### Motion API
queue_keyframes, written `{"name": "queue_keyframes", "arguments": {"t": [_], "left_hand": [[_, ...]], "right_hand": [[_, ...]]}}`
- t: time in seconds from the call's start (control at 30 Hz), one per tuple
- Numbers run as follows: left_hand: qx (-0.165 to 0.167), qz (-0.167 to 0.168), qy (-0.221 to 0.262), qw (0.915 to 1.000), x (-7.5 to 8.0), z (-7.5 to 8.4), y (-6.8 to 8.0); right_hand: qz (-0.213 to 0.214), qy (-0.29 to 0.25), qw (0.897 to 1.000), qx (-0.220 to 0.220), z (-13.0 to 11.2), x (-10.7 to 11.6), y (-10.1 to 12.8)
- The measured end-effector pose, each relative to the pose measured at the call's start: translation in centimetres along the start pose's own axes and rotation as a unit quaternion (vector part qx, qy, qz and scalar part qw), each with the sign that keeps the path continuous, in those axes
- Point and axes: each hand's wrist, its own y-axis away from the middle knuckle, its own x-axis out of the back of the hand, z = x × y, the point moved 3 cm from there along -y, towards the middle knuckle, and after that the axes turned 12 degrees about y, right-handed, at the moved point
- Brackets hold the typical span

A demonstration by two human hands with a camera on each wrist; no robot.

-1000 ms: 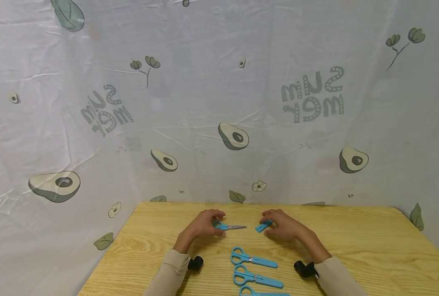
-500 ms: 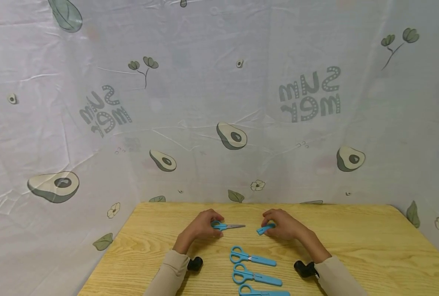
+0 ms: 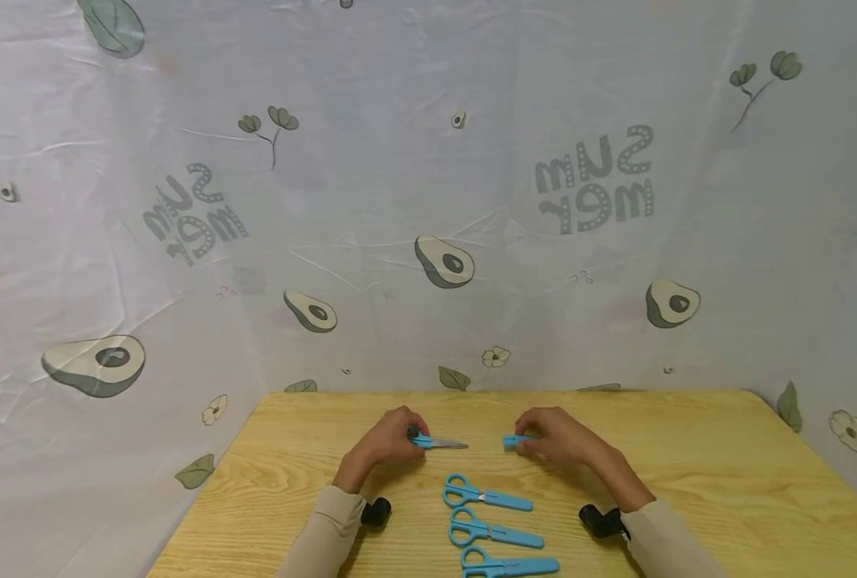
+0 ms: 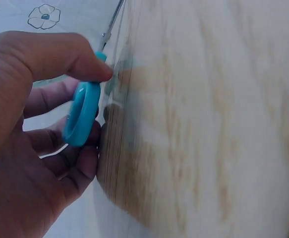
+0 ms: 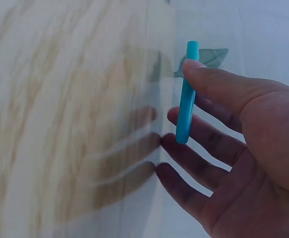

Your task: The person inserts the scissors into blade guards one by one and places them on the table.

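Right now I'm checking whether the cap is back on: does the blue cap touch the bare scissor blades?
Apart. The head view shows bare table between the blue cap and the scissor blades.

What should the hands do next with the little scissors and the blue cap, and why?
Probably bring the blue cap in the right hand toward the bare blade tip of the scissors held by the left hand. The blade points at the cap with a gap between, and the three scissors nearer the person already wear caps.
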Motion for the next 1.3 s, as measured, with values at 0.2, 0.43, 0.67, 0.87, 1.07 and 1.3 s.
{"name": "queue_keyframes", "arguments": {"t": [0.2, 0.43, 0.67, 0.87, 1.07, 1.3], "left_hand": [[0.019, 0.016, 0.027, 0.9993, 0.4, -0.1, 1.0], [0.023, 0.032, 0.056, 0.9977, 1.0, 0.1, 1.7], [0.072, 0.024, 0.15, 0.9858, 1.3, -0.4, 2.6], [0.098, 0.02, 0.228, 0.9685, 1.7, -0.6, 3.1], [0.108, 0.002, 0.305, 0.9464, 1.8, -0.6, 3.6], [0.115, 0.001, 0.324, 0.9391, 2.1, -0.2, 4.7]], "right_hand": [[0.015, -0.013, 1.0, -0.022, 0.2, 0.7, 1.3], [0.029, -0.019, 0.999, -0.03, 0.7, 1.4, 2.9], [0.027, -0.077, 0.996, -0.049, 1.1, 1.4, 4.3], [-0.008, -0.163, 0.983, -0.081, 1.3, 1.4, 5.6], [-0.021, -0.217, 0.971, -0.101, 1.5, 1.7, 6.9], [-0.029, -0.262, 0.955, -0.132, 2.0, 2.0, 8.2]]}}
